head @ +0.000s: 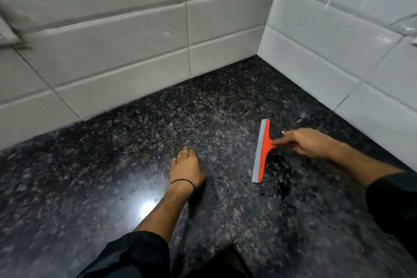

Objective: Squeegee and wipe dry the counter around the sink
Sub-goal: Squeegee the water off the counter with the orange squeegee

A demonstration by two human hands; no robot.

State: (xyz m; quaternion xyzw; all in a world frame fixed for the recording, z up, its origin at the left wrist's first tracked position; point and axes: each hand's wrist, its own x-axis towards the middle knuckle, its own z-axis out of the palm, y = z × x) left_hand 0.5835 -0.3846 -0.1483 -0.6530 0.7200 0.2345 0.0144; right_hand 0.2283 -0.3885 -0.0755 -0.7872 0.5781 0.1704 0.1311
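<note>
An orange squeegee [262,151] with a pale grey blade rests on the dark speckled granite counter [112,165], its blade edge facing left. My right hand [309,143] grips its handle from the right, near the corner of the walls. My left hand [186,168] lies on the counter left of the squeegee, fingers together, a black band around the wrist; it holds nothing. Small water droplets glint on the stone around my left wrist. No sink is in view.
White tiled walls [112,52] bound the counter at the back and on the right [338,52], meeting in a corner. A blurred grey object [11,29] juts in at the upper left. A bright lamp reflection [147,210] shines on the stone.
</note>
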